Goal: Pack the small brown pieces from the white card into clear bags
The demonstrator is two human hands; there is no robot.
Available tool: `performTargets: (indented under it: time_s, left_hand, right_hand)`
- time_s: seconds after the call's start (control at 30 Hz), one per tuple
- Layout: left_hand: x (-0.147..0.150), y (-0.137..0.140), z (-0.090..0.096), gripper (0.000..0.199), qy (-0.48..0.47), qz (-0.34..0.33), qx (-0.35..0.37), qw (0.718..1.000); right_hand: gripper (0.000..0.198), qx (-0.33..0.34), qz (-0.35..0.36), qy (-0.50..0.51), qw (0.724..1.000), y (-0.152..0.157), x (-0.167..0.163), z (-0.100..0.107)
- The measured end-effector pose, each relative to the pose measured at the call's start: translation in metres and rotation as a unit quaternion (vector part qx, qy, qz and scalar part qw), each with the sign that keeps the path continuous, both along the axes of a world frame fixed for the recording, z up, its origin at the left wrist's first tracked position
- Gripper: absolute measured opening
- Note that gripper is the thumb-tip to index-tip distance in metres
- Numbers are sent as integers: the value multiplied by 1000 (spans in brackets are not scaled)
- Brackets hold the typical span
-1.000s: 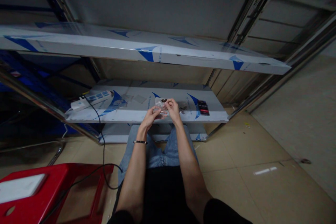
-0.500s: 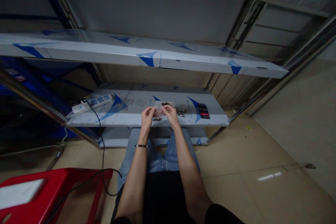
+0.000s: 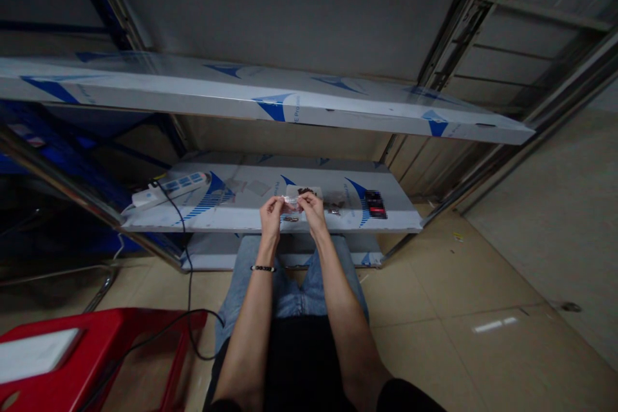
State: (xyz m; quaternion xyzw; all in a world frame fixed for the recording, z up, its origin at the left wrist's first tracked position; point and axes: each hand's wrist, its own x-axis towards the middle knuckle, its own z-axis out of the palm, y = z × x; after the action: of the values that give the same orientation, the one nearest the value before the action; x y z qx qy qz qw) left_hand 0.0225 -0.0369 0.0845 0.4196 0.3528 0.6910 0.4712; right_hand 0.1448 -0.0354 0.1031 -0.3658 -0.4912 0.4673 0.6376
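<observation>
The fingers of the left hand (image 3: 271, 212) and the right hand (image 3: 315, 210) are pinched on a crumpled piece of clear plastic (image 3: 291, 202), one at each end, above the near edge of the film-covered shelf (image 3: 232, 220); whether it is a bag or loose film, I cannot tell. A second ago the left hand sat lower, with the right reaching higher; now they are level, with the plastic drawn between them, much as half a second ago.

With the plastic as the dial's centre, dark brown pieces (image 3: 308, 191) lie close by at 2 o'clock. At 6 o'clock, near the shelf's edge, is a small brown item (image 3: 290, 219), which could not be made out a second ago. The black-and-red item (image 3: 375, 205) remains at 3 o'clock, the white power strip (image 3: 168, 190) at 9, and the red stool (image 3: 109, 335) at 8.
</observation>
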Motion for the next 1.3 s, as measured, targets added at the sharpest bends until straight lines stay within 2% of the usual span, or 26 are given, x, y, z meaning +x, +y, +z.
performTargets:
  time_s: [0.33, 0.67, 0.87, 1.1, 1.2, 1.3]
  left_hand:
    - [-4, 1, 3, 28, 73, 8, 25, 997]
    - [-2, -2, 9, 29, 81, 7, 33, 996]
    - [3, -2, 8, 26, 69, 7, 24, 997]
    - [-2, -4, 8, 24, 105, -35, 40, 993]
    - [0, -6, 6, 23, 103, -25, 41, 993]
    - [5, -7, 1, 24, 108, 9, 31, 994]
  right_hand:
    - [29, -1, 40, -11, 999, -1, 8, -1]
    - [36, -17, 41, -24, 999, -8, 4, 11]
    - [35, -12, 21, -9, 1000, -8, 1, 10]
    - [39, 8, 91, -51, 995, -6, 3, 7]
    - [41, -3, 73, -34, 997, -4, 4, 2]
    - [42, -43, 39, -25, 998, -3, 7, -4]
